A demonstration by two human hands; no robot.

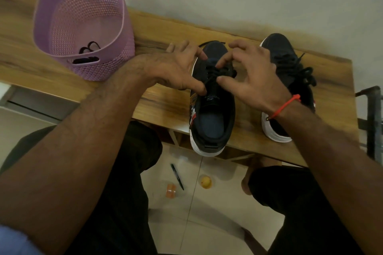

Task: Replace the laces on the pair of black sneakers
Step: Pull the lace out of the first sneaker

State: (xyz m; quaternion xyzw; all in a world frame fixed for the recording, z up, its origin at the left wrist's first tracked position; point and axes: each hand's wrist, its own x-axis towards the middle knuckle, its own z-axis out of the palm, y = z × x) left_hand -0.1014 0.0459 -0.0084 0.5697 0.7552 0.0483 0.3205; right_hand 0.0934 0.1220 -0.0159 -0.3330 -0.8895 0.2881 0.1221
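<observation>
A wooden surface [161, 33] runs along a pale wall in front of you, with tiled floor below. On it, between your two hands, stands the nearer black sneaker [213, 109], heel toward you and overhanging the surface's near edge. Your left hand [176, 68] pinches its black lace [215, 72] with thumb and forefinger at the left side of the eyelets; your right hand [255, 74] pinches the same lace from the right, its other fingers spread above the toe. Just beyond your right hand, partly hidden by your wrist, sits the second black sneaker [288, 64], already laced, its loose lace ends trailing to the right. A red thread bracelet [284, 105] circles your right wrist. Well to the left of your left hand stands a purple perforated basket [83, 27] holding dark laces [89, 47]. On the floor beneath your hands lie a pen [177, 176], a small orange item and a yellowish round one, both too blurred to name.
</observation>
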